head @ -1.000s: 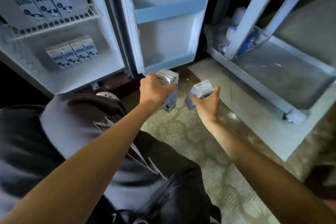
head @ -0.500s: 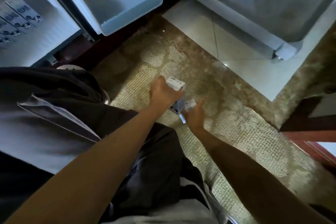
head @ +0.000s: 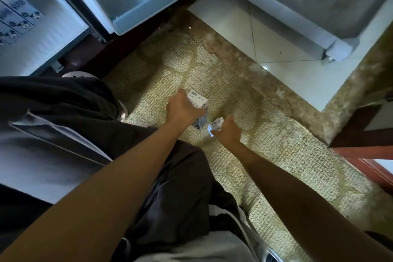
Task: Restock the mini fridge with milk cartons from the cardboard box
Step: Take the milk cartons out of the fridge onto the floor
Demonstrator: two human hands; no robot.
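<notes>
Over the woven rug (head: pixel 287 155), L hand (head: pixel 182 110) grips one milk carton (head: pixel 196 101); R hand (head: pixel 228 132) clutches a 2nd carton (head: pixel 216 124) just beside it. Vs 1 s ago, both hands are lower, away from the open mini fridge (head: pixel 53 34) w/ stocked cartons (head: pixel 17 21) inside.

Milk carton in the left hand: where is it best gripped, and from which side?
Across the upper body's opposing flat sides, coming from above and the near side, as the left hand does. The milk carton is a narrow box held roughly upright, so thumb and fingers likely sit steadiest on those faces.
</notes>
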